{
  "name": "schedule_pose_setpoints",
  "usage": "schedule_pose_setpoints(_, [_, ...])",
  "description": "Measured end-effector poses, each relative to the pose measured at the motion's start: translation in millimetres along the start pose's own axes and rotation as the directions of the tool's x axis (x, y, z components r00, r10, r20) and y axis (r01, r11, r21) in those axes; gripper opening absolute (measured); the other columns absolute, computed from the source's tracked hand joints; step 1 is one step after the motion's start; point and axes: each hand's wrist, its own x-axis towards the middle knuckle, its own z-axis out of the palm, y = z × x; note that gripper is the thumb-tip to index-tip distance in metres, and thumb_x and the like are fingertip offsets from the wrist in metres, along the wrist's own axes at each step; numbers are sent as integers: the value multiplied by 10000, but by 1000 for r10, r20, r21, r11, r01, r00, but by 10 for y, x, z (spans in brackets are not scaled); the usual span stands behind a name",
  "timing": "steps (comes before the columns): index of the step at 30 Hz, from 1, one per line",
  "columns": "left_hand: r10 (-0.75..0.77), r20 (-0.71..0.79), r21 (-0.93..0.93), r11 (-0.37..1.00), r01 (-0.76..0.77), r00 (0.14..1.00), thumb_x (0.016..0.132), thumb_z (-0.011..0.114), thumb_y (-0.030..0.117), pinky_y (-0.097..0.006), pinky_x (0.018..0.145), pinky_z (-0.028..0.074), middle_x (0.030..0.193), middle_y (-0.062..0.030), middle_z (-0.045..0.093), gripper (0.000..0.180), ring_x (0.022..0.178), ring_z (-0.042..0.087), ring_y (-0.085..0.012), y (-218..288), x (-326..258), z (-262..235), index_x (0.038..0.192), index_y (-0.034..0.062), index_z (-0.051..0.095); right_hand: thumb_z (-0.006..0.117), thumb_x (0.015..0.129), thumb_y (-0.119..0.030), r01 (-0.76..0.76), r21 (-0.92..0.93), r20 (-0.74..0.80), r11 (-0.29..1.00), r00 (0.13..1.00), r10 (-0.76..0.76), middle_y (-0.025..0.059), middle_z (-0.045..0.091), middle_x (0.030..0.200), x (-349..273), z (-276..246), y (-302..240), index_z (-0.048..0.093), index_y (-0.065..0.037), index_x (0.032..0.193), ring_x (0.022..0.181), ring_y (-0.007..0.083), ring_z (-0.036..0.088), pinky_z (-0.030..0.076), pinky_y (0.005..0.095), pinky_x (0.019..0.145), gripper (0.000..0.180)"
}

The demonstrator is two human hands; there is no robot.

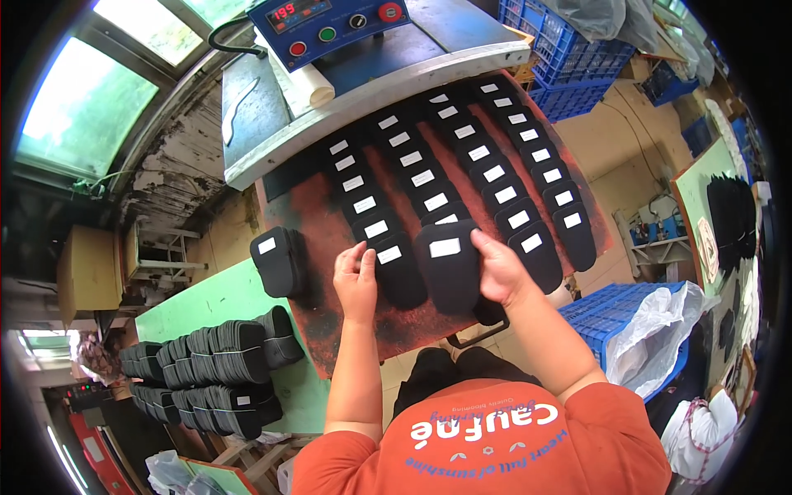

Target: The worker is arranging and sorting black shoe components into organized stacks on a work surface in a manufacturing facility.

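My right hand (502,271) grips the right edge of a black sole-shaped pad (450,285) with a white label near its top. The pad is held above the red table, in front of a column of similar pads. My left hand (355,282) is raised to the left, its fingers loosely bent and apart, with nothing visible in them. Its fingertips are close to a labelled pad (403,280) at the near end of a column. Several overlapping columns of labelled pads (495,173) cover the red table (318,301). A small stack of pads (276,262) stands at its left edge.
A press machine with a blue control box (330,33) and thick plate (371,99) stands at the far side. Bundled black pads (214,355) lie on a green table (190,309) at left. Blue crates (569,54) are far right; another crate (594,318) with plastic is near right.
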Motion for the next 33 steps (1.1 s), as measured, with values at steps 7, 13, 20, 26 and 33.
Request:
schedule_pose_setpoints(7, [-282, 231, -354, 867, 351, 931, 802, 639, 38, -182, 569, 436, 817, -10, 624, 176, 677, 535, -46, 282, -359, -107, 969, -17, 629, 352, 971, -261, -12, -5, 55, 1000, 998, 13, 135, 534, 1177, -91, -107, -10, 456, 2, 1207, 1091, 238, 522, 424, 376, 940, 368])
schedule_pose_setpoints(13, [-163, 69, 44, 986, 161, 984, 794, 663, 76, -206, 605, 453, 874, -30, 605, 238, 691, 534, -68, -240, -419, -137, 1011, -8, 611, 385, 959, -215, -39, -30, -26, 999, 999, 38, 131, 546, 1147, -186, -174, 23, 464, -4, 1188, 1061, 248, 539, 439, 390, 924, 321])
schedule_pose_setpoints(20, [-315, 262, -265, 886, 382, 912, 789, 662, 38, -180, 535, 446, 802, -8, 593, 240, 649, 523, -47, 481, -819, -73, 1014, -13, 597, 346, 972, -257, -86, -12, -2, 996, 996, 86, 122, 537, 1170, -230, -161, 106, 457, -20, 1200, 1074, 245, 533, 422, 400, 944, 347])
schedule_pose_setpoints(26, [-45, 111, 153, 988, 27, 993, 789, 647, 31, -201, 577, 442, 775, -7, 562, 236, 635, 512, -68, -27, -818, -199, 1012, -19, 589, 263, 979, -292, -56, 5, 18, 998, 998, 56, 157, 521, 1204, -236, -138, -117, 439, 21, 1223, 1106, 281, 516, 407, 413, 959, 435])
schedule_pose_setpoints(33, [348, -488, 525, 849, -49, 800, 797, 665, 182, -338, 765, 428, 975, -149, 535, 377, 792, 495, -245, -107, 165, -888, 1061, -47, 524, 354, 963, -211, -148, -11, 19, 989, 989, 148, 138, 546, 1156, -91, 300, 283, 467, -3, 1179, 1063, 253, 542, 439, 399, 921, 321])
